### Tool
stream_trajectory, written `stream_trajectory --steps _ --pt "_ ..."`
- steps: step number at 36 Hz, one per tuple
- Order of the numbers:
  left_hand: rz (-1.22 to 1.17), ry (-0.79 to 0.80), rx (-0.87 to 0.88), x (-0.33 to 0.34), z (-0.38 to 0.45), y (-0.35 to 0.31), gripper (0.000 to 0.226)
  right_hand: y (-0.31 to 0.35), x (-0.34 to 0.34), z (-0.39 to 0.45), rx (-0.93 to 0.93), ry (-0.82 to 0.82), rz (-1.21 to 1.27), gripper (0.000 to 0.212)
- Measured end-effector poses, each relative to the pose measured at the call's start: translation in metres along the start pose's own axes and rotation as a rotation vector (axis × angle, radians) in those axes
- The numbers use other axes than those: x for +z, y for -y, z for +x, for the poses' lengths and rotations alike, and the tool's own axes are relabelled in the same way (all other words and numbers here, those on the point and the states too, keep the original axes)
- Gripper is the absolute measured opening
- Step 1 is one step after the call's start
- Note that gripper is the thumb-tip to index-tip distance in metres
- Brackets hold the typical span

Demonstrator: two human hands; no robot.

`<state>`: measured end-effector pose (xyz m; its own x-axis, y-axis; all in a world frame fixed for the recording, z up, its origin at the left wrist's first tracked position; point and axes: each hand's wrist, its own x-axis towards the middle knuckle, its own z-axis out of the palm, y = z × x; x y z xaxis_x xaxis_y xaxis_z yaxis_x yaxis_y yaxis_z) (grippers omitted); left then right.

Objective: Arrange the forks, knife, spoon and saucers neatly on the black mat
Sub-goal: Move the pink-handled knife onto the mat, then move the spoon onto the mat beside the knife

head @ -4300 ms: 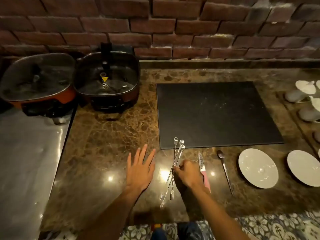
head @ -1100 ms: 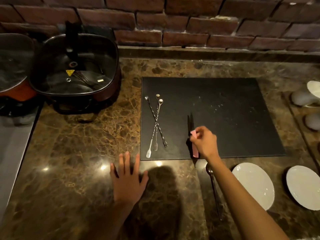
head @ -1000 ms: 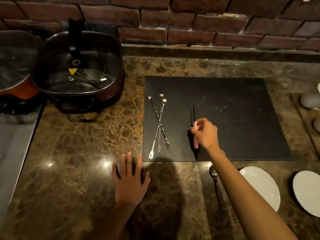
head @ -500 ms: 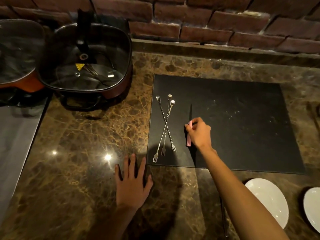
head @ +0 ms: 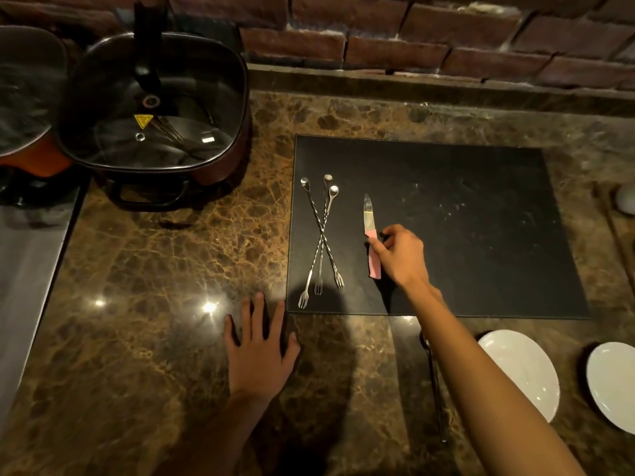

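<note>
The black mat [head: 464, 218] lies on the marble counter. Three long thin forks [head: 321, 238] rest crossed on its left part, tines toward me. Just right of them lies the knife [head: 370, 235] with a pink handle, blade flat and pointing away. My right hand [head: 400, 255] pinches the pink handle with thumb and fingers. My left hand [head: 261, 352] lies flat on the counter, fingers spread, just off the mat's front left corner. The spoon [head: 433, 383] lies on the counter in front of the mat, partly under my right forearm. Two white saucers [head: 519, 369] [head: 615, 383] sit at the front right.
A square pot with a glass lid [head: 154, 108] stands at the back left, with a second lidded pan [head: 24, 97] beside it. A brick wall [head: 412, 36] runs along the back. A steel surface [head: 27, 269] borders the counter's left side. White objects [head: 626, 199] lie at the right edge.
The forks went from the counter onto the mat. My right hand carried the knife onto the mat beside them and turned its blade from on edge to flat. My left hand stayed put.
</note>
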<state>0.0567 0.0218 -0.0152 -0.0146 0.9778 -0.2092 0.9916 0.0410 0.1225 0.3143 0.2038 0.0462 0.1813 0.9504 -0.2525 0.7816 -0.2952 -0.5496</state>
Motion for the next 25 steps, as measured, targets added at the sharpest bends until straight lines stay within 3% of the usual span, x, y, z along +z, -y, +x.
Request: stream_trajectory --steps 12,17,25 --pt "-0.032 -0.022 0.02 0.004 0.0 0.003 0.068 -0.064 -0.064 -0.097 0.131 0.074 -0.047 0.014" --pt "-0.051 -0.031 0.011 0.005 0.001 0.003 0.067 -0.094 -0.05 -0.167 0.211 0.123 -0.05 0.004" --pt "-0.053 -0.036 0.023 0.008 0.001 0.005 0.069 -0.114 -0.019 -0.204 0.261 0.059 -0.15 0.012"
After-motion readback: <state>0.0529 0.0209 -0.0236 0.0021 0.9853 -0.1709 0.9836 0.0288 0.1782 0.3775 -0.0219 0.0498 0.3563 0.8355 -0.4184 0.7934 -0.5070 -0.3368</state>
